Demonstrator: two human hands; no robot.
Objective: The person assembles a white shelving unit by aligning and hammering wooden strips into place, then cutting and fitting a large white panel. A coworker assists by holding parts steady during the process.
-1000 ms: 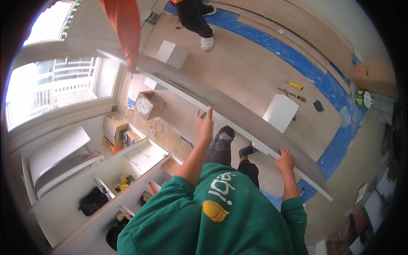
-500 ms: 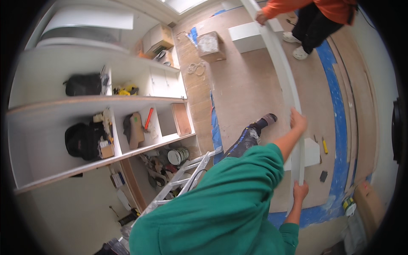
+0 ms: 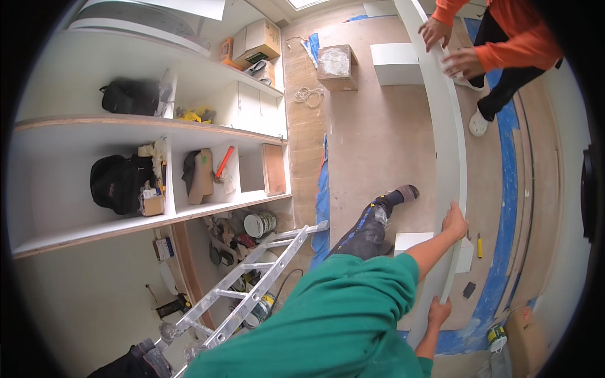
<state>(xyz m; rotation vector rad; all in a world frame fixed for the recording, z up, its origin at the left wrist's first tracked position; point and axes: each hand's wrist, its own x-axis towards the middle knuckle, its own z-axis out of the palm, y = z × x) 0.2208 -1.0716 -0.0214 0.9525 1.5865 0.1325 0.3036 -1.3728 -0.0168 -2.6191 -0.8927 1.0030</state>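
Note:
A long white board [image 3: 446, 151] runs from the top of the view down toward me, tilted so that its broad face shows. My left hand [image 3: 454, 223] grips its right edge, fingers wrapped over it. Lower down, near the board's close end, my right hand [image 3: 439, 310] is closed on the same edge. At the far end a co-worker in orange sleeves has one hand [image 3: 433, 31] on the board and the other hand [image 3: 464, 63] at its edge, fingers spread. My fingertips are partly hidden by the board.
An aluminium ladder [image 3: 246, 296] leans at my left, beside white shelving [image 3: 208, 211] holding bags and tools. White blocks [image 3: 397, 64] and a dusty box [image 3: 337, 66] sit on the covered floor. A yellow-handled tool [image 3: 479, 246] lies right of the board, near blue tape [image 3: 504, 208].
The board has rotated, showing more of its broad face, and lies further right. Both my hands moved with it, downward in the view. The co-worker's second hand has come to the board.

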